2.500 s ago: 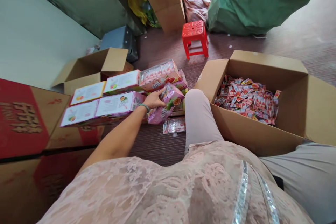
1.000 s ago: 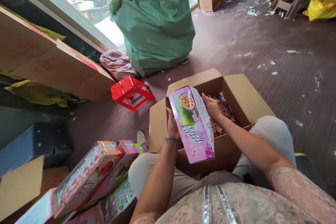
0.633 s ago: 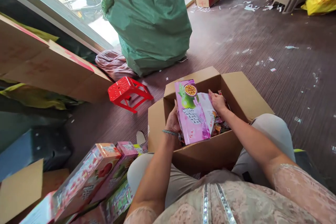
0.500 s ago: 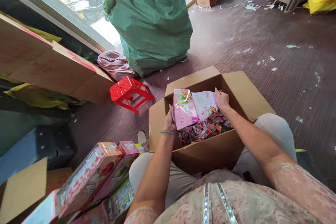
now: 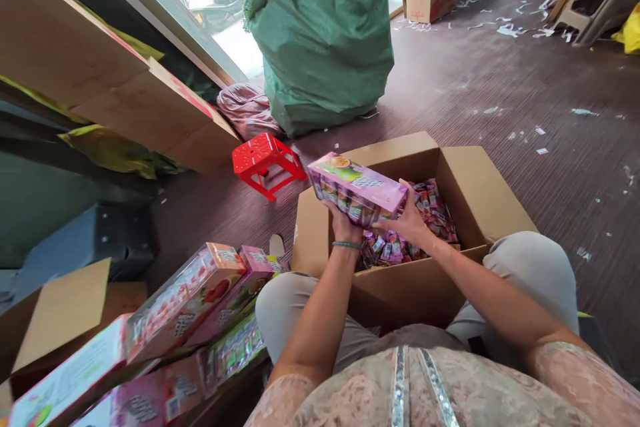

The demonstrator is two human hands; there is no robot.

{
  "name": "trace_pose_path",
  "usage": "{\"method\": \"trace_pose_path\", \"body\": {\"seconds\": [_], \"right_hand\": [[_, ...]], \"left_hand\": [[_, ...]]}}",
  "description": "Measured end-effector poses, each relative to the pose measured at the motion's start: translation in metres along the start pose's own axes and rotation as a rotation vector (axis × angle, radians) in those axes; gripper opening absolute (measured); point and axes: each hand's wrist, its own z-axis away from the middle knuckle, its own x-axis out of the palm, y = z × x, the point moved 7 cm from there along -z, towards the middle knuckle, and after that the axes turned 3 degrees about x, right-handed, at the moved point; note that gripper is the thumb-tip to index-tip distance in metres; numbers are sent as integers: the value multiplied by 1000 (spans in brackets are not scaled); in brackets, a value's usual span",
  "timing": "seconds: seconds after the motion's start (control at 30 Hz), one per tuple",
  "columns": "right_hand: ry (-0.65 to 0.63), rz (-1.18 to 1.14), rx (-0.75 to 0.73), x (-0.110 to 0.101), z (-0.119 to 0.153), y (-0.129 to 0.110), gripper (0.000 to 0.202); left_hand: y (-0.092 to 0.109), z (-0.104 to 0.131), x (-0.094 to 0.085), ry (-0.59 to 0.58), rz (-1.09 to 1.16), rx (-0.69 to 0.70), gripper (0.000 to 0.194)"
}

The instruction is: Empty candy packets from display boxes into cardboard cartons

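A pink box with a clear side and a passion fruit picture [image 5: 365,185] is held tilted above an open cardboard carton [image 5: 415,290]. Small packets show through its clear side. My left hand [image 5: 345,223] grips it from below at the left, a beaded bracelet on the wrist. Fingers of my right hand [image 5: 411,219] wrap round its right end. Many small wrapped packets [image 5: 434,207] lie in the carton between my knees.
A red stool [image 5: 267,163] stands beyond the carton to the left. Behind it are a large green sack [image 5: 325,47] and a striped cloth bundle [image 5: 247,110]. Several filled pink and orange boxes [image 5: 185,300] are stacked at the lower left, beside another open carton [image 5: 63,313].
The pink box has turned, so its clear side with packets now faces me and its flap no longer stands open. My right hand has moved down and closer to my left. The view has shifted left.
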Motion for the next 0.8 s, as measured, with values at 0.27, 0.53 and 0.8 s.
{"method": "trace_pose_path", "body": {"seconds": [0.27, 0.53, 0.8], "right_hand": [[-102, -204, 76, -23, -11, -21, 86], [-24, -130, 84, -46, -22, -12, 97], [24, -70, 3, -58, -31, -24, 108]], "left_hand": [[55, 16, -12, -116, -54, 86, 83], [65, 17, 4, -233, 4, 68, 40], [35, 19, -22, -213, -135, -47, 47]]}}
